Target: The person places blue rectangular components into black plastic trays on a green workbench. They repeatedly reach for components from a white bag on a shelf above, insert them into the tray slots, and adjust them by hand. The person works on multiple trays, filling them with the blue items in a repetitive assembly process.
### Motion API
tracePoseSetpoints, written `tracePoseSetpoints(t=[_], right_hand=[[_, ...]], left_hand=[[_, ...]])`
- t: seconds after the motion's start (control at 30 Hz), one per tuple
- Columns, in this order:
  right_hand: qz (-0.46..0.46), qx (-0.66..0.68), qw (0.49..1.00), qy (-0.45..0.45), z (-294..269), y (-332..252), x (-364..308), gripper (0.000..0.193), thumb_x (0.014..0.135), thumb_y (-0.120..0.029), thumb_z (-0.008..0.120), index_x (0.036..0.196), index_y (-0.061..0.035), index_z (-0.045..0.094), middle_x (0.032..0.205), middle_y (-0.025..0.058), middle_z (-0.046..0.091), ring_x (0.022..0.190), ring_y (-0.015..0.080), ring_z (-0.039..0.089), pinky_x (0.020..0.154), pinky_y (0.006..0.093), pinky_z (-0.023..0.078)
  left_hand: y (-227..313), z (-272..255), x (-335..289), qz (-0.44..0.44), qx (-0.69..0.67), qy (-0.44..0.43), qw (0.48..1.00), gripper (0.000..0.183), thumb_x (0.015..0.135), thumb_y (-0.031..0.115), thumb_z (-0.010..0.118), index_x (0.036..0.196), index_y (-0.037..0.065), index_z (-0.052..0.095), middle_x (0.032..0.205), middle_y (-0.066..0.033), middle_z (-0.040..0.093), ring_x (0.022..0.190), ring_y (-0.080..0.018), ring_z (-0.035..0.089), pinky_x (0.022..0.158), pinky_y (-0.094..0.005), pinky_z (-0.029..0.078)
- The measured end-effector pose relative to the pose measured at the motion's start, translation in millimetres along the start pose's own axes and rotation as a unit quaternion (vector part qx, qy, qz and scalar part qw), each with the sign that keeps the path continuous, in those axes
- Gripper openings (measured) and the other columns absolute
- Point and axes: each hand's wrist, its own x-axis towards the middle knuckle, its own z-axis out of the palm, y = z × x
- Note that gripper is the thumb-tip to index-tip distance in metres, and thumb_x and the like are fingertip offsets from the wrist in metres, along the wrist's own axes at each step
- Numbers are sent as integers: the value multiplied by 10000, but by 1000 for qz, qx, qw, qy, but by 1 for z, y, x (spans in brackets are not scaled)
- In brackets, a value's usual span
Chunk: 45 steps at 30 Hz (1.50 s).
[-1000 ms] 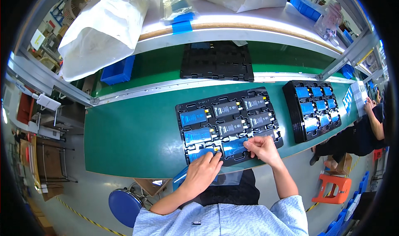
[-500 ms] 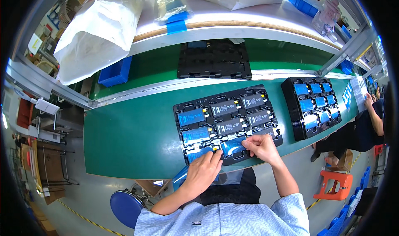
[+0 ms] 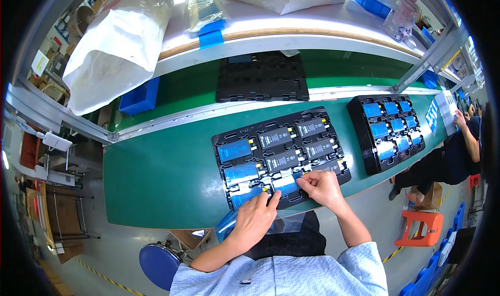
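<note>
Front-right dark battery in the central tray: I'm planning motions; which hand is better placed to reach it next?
Right hand, probably: it partly hides that dark battery; the left hand is farther left. The right seems occupied at the blue battery beside it.

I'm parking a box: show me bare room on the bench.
Widest patch: the green bench left of the battery tray. Narrower: between that tray and the tray stack. Crowded: the tray's near edge, under the left hand and right hand.
</note>
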Motion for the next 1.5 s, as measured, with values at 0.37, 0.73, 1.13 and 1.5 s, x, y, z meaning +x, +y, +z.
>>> tracePoseSetpoints(t=[0.37, 0.73, 1.13, 1.5], right_hand=[[-94, -203, 956, 190, 8, -12, -17, 177, 770, -149, 753, 866, -20, 679, 767, 117, 625, 604, 310, 627, 540, 375, 500], [-203, 144, 940, -231, 10, 8, -90, 211, 842, -208, 717, 826, -19, 625, 813, 97, 609, 798, 237, 580, 714, 341, 472], [48, 416, 801, -427, -8, 28, -84, 337, 1026, -197, 434, 1024, 62, 650, 1196, 161, 592, 1010, 237, 611, 862, 339, 529], [-40, 178, 948, -261, 3, 8, -90, 220, 902, -212, 668, 955, 1, 675, 845, 83, 674, 736, 156, 634, 669, 294, 503]], left_hand=[[2, -1, -1, 1, 0, -6, 1000, 373, 819, 117, 627, 1187, 63, 601, 807, -71, 512, 709, -216, 607, 607, -344, 509], [35, -23, -22, 20, -250, -27, 968, 318, 880, 208, 629, 1154, 48, 601, 830, -96, 617, 766, -274, 640, 658, -378, 504], [11, -24, -32, 35, -342, -134, 929, 182, 859, 103, 649, 1035, 68, 682, 906, -91, 657, 802, -270, 643, 710, -346, 512], [6, -12, -29, -142, -513, -176, 828, 391, 906, 112, 630, 1284, 54, 548, 1016, -121, 700, 894, -203, 687, 799, -328, 543]])
